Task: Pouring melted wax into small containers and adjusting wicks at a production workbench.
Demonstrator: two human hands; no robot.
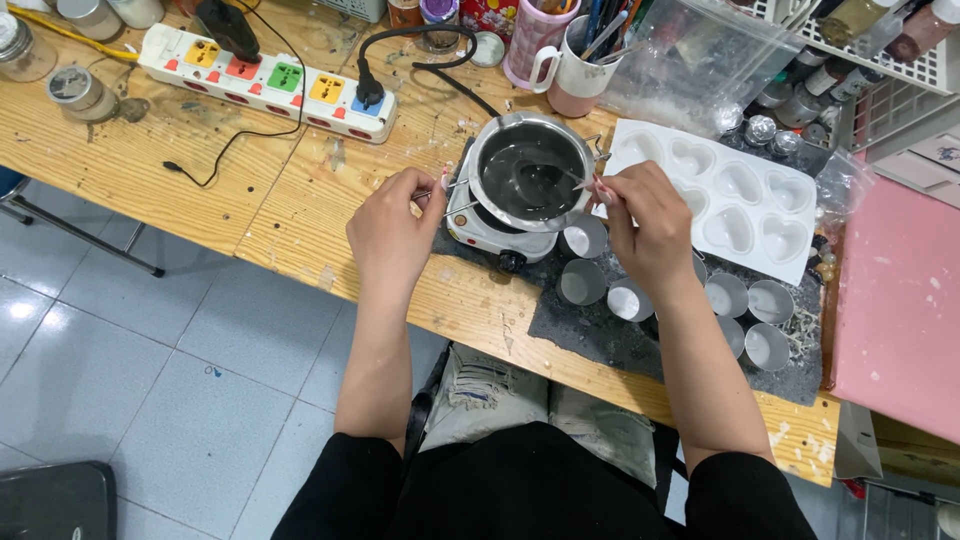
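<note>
**Both hands at the metal pot on the small heater, front edge of bench**

Location: a scuffed wooden bench (180,170) over a grey tiled floor, seen from above. A dark mat (600,335) covers the bench's front right part.

Item in hand: a round metal pot (530,170) holding dark, glossy liquid sits on a small white heater (495,235) near the front edge, roughly mid-bench. The left hand (392,232) has its fingertips pinched on thin wire prongs at the pot's left side. The right hand (648,225) is pinched on a slim stick-like piece at the pot's right rim; what that piece is cannot be told.

Handling, as judged: the pot is rigid and thin-walled, probably light, though the liquid would slosh if tilted. The metal is likely hot and smooth, so the wire prongs or a handle look the safer hold, kept level.

Surroundings: about 7 small open metal cups (583,283) stand on the mat just right of the heater. Behind them lies a white tray mould with 6 heart-shaped hollows (735,195). A clear plastic bag (700,60) sits at the back edge.

Packages and markings: a white power strip (265,80) with red, orange, green, yellow and blue socket panels lies at the back left, 2 black plugs inserted. A pink patterned cup (530,40) and a white mug of pens (580,65) stand at the back centre. Small lidded jars (75,90) occupy the back left corner.
</note>
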